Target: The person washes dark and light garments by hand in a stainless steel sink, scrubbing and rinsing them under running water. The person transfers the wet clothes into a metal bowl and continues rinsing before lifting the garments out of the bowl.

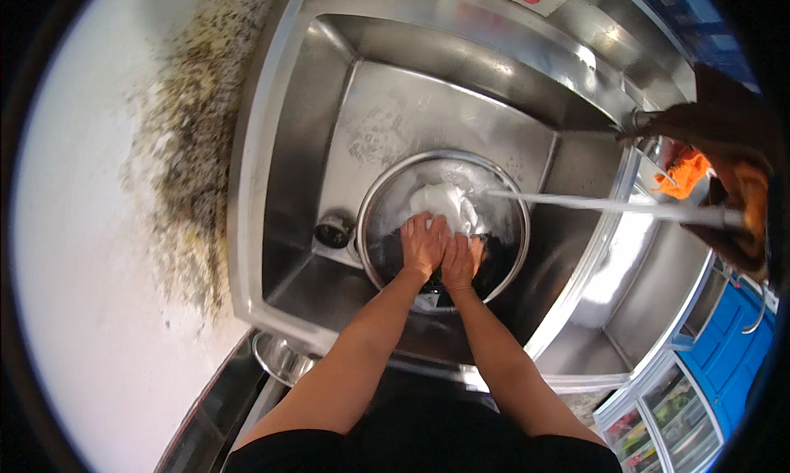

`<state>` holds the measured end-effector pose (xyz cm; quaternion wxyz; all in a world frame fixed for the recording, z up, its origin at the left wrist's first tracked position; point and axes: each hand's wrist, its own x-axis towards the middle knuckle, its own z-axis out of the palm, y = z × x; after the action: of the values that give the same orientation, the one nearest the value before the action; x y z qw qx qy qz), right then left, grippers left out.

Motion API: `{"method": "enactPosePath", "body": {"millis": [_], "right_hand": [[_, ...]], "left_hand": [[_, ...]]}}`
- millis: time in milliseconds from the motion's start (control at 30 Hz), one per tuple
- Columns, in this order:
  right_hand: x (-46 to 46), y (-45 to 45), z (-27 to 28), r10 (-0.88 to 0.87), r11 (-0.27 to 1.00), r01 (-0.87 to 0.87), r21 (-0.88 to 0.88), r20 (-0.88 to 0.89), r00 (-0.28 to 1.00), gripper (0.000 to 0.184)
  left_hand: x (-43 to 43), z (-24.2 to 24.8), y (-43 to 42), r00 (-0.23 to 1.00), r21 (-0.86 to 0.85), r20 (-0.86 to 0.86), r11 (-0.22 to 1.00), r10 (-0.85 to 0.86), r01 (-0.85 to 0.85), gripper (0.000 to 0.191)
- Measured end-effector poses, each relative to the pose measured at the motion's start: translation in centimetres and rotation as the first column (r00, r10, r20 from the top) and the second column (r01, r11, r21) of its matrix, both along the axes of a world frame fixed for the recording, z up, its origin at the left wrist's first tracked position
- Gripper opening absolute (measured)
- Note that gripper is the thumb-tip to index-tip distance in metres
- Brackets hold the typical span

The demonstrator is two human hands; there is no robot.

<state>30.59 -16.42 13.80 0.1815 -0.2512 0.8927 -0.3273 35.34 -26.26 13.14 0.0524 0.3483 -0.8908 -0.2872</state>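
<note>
A round steel basin (pixel 365 211) with water in it stands on the floor of a stainless steel sink. My left hand (pixel 424 243) and my right hand (pixel 460 260) are side by side in the basin, fingers pointing away from me. Both hold a wet white cloth (pixel 441 203), bunched up beyond my fingertips. Some fingers are hidden by the cloth and the water. From the right, a stream of water (pixel 586 203) runs into the basin beside the cloth.
A drain fitting (pixel 334 231) lies left of the basin. At right are a second sink compartment (pixel 648 288), an orange cloth (pixel 682 174) and a dark shape (pixel 710 127) around the water outlet. A steel bowl (pixel 287 357) sits lower left, near the stained wall (pixel 185 164). A glass-fronted fridge (pixel 666 417) stands lower right.
</note>
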Motion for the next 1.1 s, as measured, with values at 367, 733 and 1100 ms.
{"method": "enactPosePath", "body": {"millis": [367,733,1100], "right_hand": [[-13.3,-6.4,3.0,0.19,0.855,-0.268,0.444,0.213,0.958,0.031],[-7.5,-7.3,4.6,0.146,0.901,0.252,-0.352,0.795,0.589,0.043],[-4.4,-2.6,-0.6,0.065,0.965,-0.071,0.251,0.034,0.997,0.028]], "left_hand": [[-6.5,0.9,-11.2,0.899,0.447,0.322,0.885,-0.297,0.132,0.045],[-0.7,4.1,-7.9,0.892,0.902,-0.18,0.431,0.415,-0.018,0.049],[-0.8,-0.4,-0.7,0.979,0.228,0.2,0.97,0.033,-0.08,0.038]]}}
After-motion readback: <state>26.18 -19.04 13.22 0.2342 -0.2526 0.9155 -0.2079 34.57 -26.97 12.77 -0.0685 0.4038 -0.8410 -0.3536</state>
